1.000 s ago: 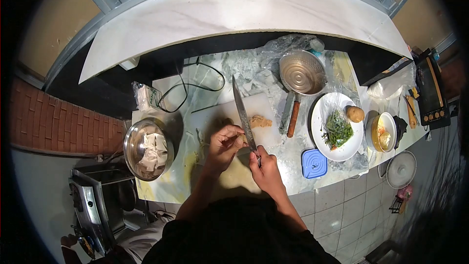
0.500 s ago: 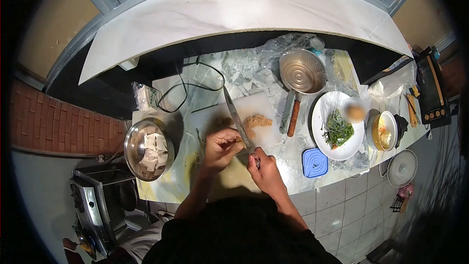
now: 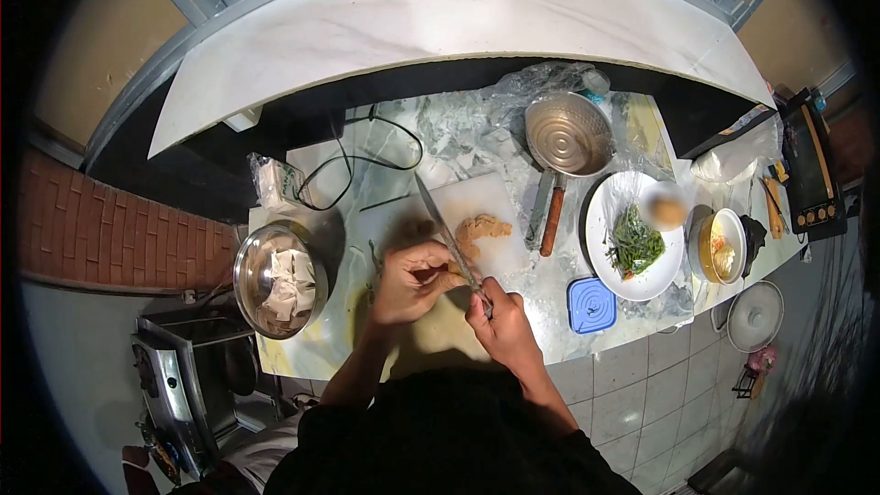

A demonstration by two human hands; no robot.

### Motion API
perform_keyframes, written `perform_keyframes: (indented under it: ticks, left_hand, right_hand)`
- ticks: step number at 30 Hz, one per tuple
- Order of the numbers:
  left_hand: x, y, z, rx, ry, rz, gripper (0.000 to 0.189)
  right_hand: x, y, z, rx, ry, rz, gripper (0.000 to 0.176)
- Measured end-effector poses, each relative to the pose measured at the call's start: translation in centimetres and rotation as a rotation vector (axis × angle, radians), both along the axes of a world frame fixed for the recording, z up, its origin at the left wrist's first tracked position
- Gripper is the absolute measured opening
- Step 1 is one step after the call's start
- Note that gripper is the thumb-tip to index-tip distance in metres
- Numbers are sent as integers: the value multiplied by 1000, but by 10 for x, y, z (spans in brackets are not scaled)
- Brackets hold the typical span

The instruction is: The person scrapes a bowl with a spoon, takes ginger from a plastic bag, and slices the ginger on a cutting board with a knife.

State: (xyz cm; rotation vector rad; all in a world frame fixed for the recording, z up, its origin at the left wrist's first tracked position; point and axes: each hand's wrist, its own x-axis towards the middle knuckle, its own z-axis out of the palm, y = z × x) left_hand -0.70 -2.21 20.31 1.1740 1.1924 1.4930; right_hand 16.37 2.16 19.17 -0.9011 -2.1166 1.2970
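My right hand grips a knife by its handle, the long blade slanting up and to the left. Close to the blade, my left hand is closed in a pinch on a small brownish piece of food, mostly hidden by the fingers and knife. Both hands are over the near side of a white cutting board. On the board, just beyond the blade, lies a heap of brown sliced food. A darker small lump is partly hidden behind my left hand.
A metal bowl with pale blocks stands left. To the right are a saucepan, a white plate of greens, a blue lid and a yellow-sided bowl. A black cord lies behind; a stove is lower left.
The knife and my right hand have shifted slightly down, with the blade tip lower and further left. My left hand has turned a little and stays pinched beside the blade.
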Motion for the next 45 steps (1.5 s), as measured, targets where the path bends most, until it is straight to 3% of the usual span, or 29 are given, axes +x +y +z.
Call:
perform_keyframes:
  ticks: [2, 6, 11, 15, 24, 26, 36, 38, 39, 41, 42, 44, 45]
  left_hand:
    - [4, 2, 3, 17, -346, -74, 23]
    - [6, -2, -24, 170, -450, -140, 27]
    - [17, -2, -38, 177, -832, -171, 26]
    - [16, -2, -39, 169, -807, -127, 24]
    - [12, 4, -24, 175, -482, -11, 12]
    - [12, 4, -16, 175, -371, 24, 10]
    - [3, 4, 6, 108, 7, -35, 13]
    - [15, 4, 3, 108, -300, 15, 17]
    - [20, 6, 1, 110, -297, 11, 17]
    - [27, 9, -8, 178, -662, -3, 24]
    - [27, 7, -18, 182, -662, 0, 24]
    - [27, 4, -36, 141, -962, -156, 28]
    - [29, 4, -36, 143, -960, -158, 28]
  right_hand:
    - [0, 0, 5, 8, 68, -15, 14]
    - [2, -2, 4, 146, 41, -40, 14]
    - [6, 1, 6, 224, -23, 0, 15]
    - [6, 2, 7, 206, -62, 22, 16]
    - [4, -3, 17, 77, -66, 6, 14]
    - [4, -3, 18, 69, -55, 38, 22]
    - [9, 6, 24, -50, -65, 33, 21]
    - [9, 12, 31, -102, -115, 70, 21]
    - [10, 12, 28, -58, -52, 69, 20]
    - [9, 10, 27, -60, -12, 53, 19]
    - [8, 10, 27, -66, 25, 42, 19]
    - [3, 10, 24, -43, 79, 20, 18]
    - [2, 10, 23, -21, 134, -8, 18]
